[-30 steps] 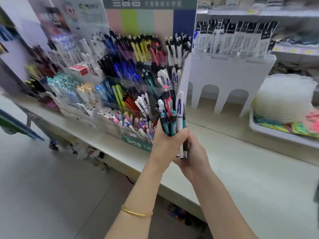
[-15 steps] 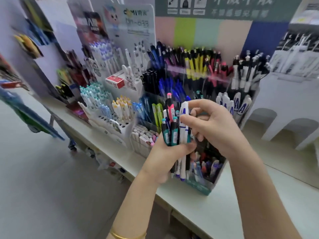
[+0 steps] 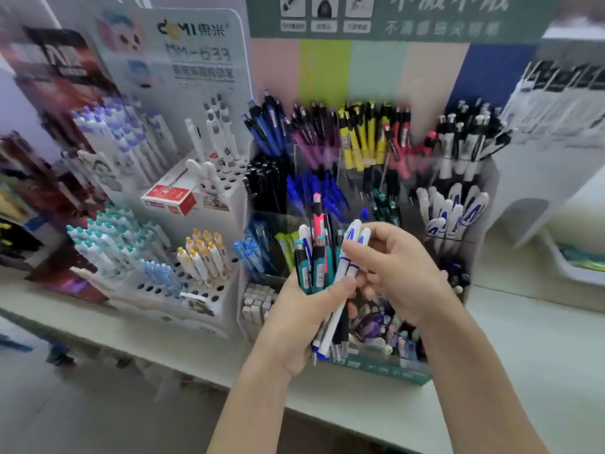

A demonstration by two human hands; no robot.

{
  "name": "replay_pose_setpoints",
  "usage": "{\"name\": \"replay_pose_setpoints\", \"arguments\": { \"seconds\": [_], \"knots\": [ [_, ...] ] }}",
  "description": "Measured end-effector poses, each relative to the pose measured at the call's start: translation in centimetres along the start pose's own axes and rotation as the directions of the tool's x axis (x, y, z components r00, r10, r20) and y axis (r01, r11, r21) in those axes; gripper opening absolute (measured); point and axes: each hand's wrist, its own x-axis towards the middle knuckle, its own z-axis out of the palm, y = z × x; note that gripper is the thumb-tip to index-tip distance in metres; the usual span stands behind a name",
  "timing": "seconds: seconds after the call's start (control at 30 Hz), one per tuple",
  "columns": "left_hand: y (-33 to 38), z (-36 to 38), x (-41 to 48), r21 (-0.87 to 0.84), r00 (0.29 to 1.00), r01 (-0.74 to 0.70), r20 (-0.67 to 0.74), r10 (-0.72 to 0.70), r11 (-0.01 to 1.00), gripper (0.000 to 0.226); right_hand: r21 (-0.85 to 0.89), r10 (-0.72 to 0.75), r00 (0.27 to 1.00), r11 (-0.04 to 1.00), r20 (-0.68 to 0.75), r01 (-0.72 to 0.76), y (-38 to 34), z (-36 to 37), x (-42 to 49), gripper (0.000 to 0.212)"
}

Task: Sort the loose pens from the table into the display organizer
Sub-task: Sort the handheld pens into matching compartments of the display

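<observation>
Head view, looking down on a long pale tabletop (image 3: 530,371) that runs from lower left to right. On it stands a tiered display organizer of clear plastic with a green base strip (image 3: 386,370). Its compartments hold pens sorted by colour: blue, purple, yellow, red and black-and-white in the rear row, and a batch of white pens with blue lettering (image 3: 453,209) at the right of the middle tier. Just beside its left wall stands a white stepped pen stand pierced with round holes (image 3: 229,198). In front of the organizer's lower tiers, above the table edge, the two hands meet. The left hand (image 3: 294,322) is palm up, with fingers and thumb wrapped round a mixed bundle of loose pens (image 3: 314,263). The bundle's long axis is close to upright; push-button ends point up and writing tips point down, emerging below the palm. A pink-and-black pen (image 3: 317,219) rises highest in it. The right hand (image 3: 401,270) comes in from the right with curled fingers, its index finger laid across the upper barrels of a pair of white pens with blue bands (image 3: 347,273) at the bundle's right edge. The pair leans, rounded tops up and to the right, tips down and to the left, its lower length still under the left thumb. The right thumb's contact is hidden.
</observation>
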Motion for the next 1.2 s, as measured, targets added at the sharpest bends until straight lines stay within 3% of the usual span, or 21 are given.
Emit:
{"name": "replay_pose_setpoints", "arguments": {
  "seconds": [0.07, 0.23, 0.3, 0.37, 0.4, 0.47, 0.57, 0.67, 0.8, 0.87, 0.97, 1.03, 1.13, 1.2],
  "knots": [
    [0.0, -0.8, 0.4, 0.015, 0.999, 0.037, 0.011, -0.037, 0.999, 0.044, 0.123, 0.017, 0.996, 0.992, -0.087, -0.006, 0.8, 0.6, -0.7, 0.006],
    [-0.7, -1.8, 1.5, 0.102, 0.999, 0.018, -0.033, -0.015, 0.995, 0.025, 0.176, -0.046, 0.952, 0.979, -0.303, 0.103, 2.1, 0.6, -2.7, 0.005],
    [-0.9, -2.2, 1.9, 0.130, 0.999, -0.012, -0.046, 0.018, 0.991, 0.026, 0.096, -0.167, 0.854, 0.965, -0.492, 0.244, 1.5, -0.7, -3.7, 0.010],
    [-0.9, -2.5, 2.2, 0.130, 0.999, -0.021, -0.023, 0.024, 0.991, 0.027, -0.152, -0.346, 0.681, 0.932, -0.645, 0.329, 0.8, -2.1, -4.5, 0.014],
    [-1.0, -2.6, 2.3, 0.129, 1.000, -0.023, 0.002, 0.022, 0.991, 0.027, -0.272, -0.431, 0.605, 0.900, -0.669, 0.340, 0.5, -2.5, -4.7, 0.016],
    [-1.3, -3.0, 2.3, 0.132, 0.998, -0.027, 0.060, 0.019, 0.991, 0.029, -0.437, -0.562, 0.529, 0.827, -0.635, 0.354, 0.4, -2.2, -4.7, 0.022],
    [-1.8, -3.0, 2.0, 0.133, 0.991, -0.020, 0.134, 0.002, 0.991, 0.030, -0.671, -0.662, 0.581, 0.699, -0.474, 0.249, 1.2, -0.7, -3.5, 0.025],
    [-2.1, -2.9, 1.4, 0.157, 0.980, -0.031, 0.198, -0.001, 0.987, 0.026, -0.821, -0.609, 0.692, 0.569, -0.388, 0.041, 3.1, 0.1, -2.1, 0.013],
    [-2.3, -2.9, 0.6, 0.191, 0.969, -0.051, 0.245, 0.003, 0.980, 0.027, -0.907, -0.317, 0.867, 0.304, -0.385, -0.291, 4.4, 0.8, -0.9, 0.017],
    [-2.2, -2.8, 0.3, 0.222, 0.967, -0.083, 0.255, 0.024, 0.972, 0.026, -0.893, -0.155, 0.899, 0.269, -0.410, -0.361, 4.3, 1.1, -0.6, 0.016],
    [-1.9, -2.7, 0.0, 0.278, 0.969, -0.129, 0.237, 0.062, 0.952, 0.022, -0.866, -0.089, 0.902, 0.334, -0.421, -0.372, 4.2, 0.8, -0.7, 0.012],
    [-1.7, -2.6, 0.0, 0.312, 0.969, -0.159, 0.230, 0.088, 0.937, 0.023, -0.869, -0.198, 0.887, 0.373, -0.418, -0.326, 4.1, 0.3, -1.6, 0.024],
    [-1.7, -2.5, 0.2, 0.342, 0.964, -0.212, 0.227, 0.138, 0.915, 0.031, -0.763, -0.479, 0.774, 0.647, -0.414, -0.008, 2.7, 0.2, -3.3, 0.024],
    [-1.7, -2.3, 0.5, 0.367, 0.946, -0.286, 0.253, 0.201, 0.885, 0.035, -0.413, -0.407, 0.813, 0.881, -0.416, 0.230, 1.3, 0.7, -4.1, 0.015]
  ]
}}
